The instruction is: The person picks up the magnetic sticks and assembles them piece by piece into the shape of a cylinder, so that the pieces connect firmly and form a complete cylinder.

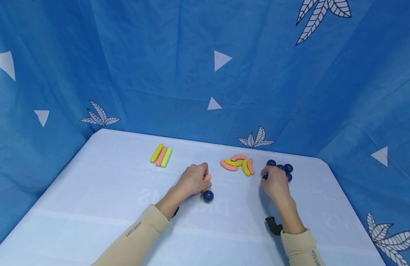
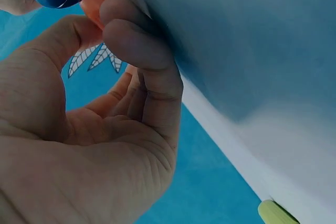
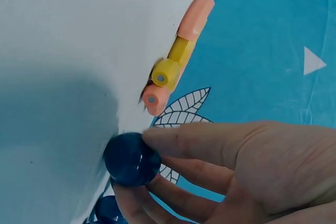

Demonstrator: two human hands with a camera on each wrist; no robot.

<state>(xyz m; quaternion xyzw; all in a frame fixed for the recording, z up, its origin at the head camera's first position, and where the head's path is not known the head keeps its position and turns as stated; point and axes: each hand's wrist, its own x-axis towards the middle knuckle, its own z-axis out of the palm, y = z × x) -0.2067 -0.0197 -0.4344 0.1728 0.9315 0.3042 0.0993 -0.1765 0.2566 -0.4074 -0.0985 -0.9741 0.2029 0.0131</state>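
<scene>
Thumb and fingers of the left hand (image 1: 191,180) pinch an orange piece (image 1: 207,177), with a navy ball (image 1: 208,196) at its near end, between four and five o'clock from that hand; whether the two are joined I cannot tell, and if they only touch, a tilt could part them. The right hand's (image 1: 276,181) fingers pinch a blue ball (image 3: 131,159); being round and glossy, it could slip out under an uneven squeeze. Loose balls (image 1: 289,168) sit close by at one o'clock, and a brush of the knuckles might send them rolling across the desk (image 1: 92,192). Curved pieces (image 1: 246,167) lie at ten o'clock from the right hand, straight rods (image 1: 161,156) at ten from the left.
</scene>
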